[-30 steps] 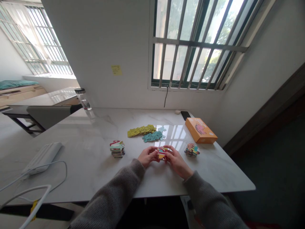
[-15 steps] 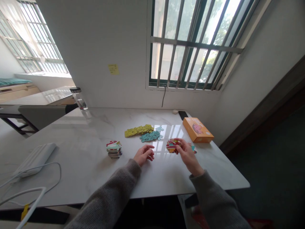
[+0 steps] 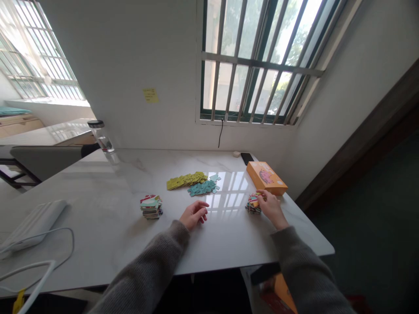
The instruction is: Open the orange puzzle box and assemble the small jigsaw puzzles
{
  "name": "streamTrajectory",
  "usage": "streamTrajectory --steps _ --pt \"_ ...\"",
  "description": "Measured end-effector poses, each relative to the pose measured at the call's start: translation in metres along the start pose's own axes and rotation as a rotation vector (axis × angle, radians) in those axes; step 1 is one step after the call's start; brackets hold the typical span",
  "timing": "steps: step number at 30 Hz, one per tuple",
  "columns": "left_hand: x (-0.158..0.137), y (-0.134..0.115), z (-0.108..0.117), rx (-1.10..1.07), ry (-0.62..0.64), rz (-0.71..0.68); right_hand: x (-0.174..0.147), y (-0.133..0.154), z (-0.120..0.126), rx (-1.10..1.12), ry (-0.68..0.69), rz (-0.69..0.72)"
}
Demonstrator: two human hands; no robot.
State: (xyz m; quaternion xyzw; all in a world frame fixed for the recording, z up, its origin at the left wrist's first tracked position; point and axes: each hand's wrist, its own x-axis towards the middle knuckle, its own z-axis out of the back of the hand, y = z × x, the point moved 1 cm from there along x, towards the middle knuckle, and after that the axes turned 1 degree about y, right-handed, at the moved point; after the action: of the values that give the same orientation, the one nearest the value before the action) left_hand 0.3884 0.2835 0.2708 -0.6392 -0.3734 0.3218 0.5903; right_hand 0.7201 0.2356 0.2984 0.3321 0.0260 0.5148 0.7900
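My right hand (image 3: 272, 208) is at the right of the table, its thumb and fingers closed on colourful puzzle pieces (image 3: 253, 201). They sit on top of a small stack, and where the held ones end and the stack begins I cannot tell. My left hand (image 3: 194, 214) hovers over or rests on the table's middle, fingers loosely bent and apart, nothing in it. Left of it stands a taller stack of multicoloured puzzle pieces (image 3: 151, 206). Beyond my hands lie a fanned row of yellow-green pieces (image 3: 186, 179) and a heap of teal pieces (image 3: 203, 187).
An orange box (image 3: 266, 178) lies behind my right hand, a dark phone (image 3: 247, 158) and small white object (image 3: 236, 154) past it. A lidded clear bottle (image 3: 102, 137) stands at the far left. A white power strip (image 3: 41, 222) and cables (image 3: 70, 246) occupy the left.
My right hand has carried the puzzle pieces rightward, onto the pieces near the orange box. My left hand has hardly moved. The view has shifted slightly.
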Motion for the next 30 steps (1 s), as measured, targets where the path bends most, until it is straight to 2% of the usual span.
streamTrajectory --steps 2,6,10,12,15,17,19,22,25,30 --pt "0.0 0.001 0.0 0.013 -0.002 0.0 0.0 -0.003 -0.003 -0.075 -0.05 0.071" --pt "0.0 0.0 0.0 0.042 -0.003 -0.005 -0.002 -0.004 0.002 -0.087 -0.161 0.203" --pt "-0.001 -0.001 -0.001 0.07 -0.015 -0.016 -0.023 0.026 0.009 -0.074 -0.293 0.343" --pt "-0.001 -0.002 -0.001 0.09 -0.028 -0.031 -0.041 0.051 0.003 -0.005 -0.241 0.462" --pt "-0.002 -0.003 0.002 0.135 -0.057 -0.063 -0.061 0.089 -0.025 0.086 0.026 0.609" --pt "-0.003 -0.004 0.007 0.253 -0.126 -0.111 -0.064 0.106 -0.05 0.134 0.148 0.606" --pt "-0.002 -0.003 0.014 0.494 -0.228 -0.215 -0.057 0.117 -0.073 0.158 0.21 0.578" --pt "0.001 -0.001 0.024 0.901 -0.324 -0.343 -0.032 0.126 -0.098 0.193 0.189 0.555" --pt "0.005 0.001 0.028 1.109 -0.341 -0.287 -0.003 0.129 -0.11 0.19 0.133 0.526" --pt "0.008 0.003 0.029 1.223 -0.308 -0.174 0.023 0.129 -0.126 0.121 0.112 0.483"
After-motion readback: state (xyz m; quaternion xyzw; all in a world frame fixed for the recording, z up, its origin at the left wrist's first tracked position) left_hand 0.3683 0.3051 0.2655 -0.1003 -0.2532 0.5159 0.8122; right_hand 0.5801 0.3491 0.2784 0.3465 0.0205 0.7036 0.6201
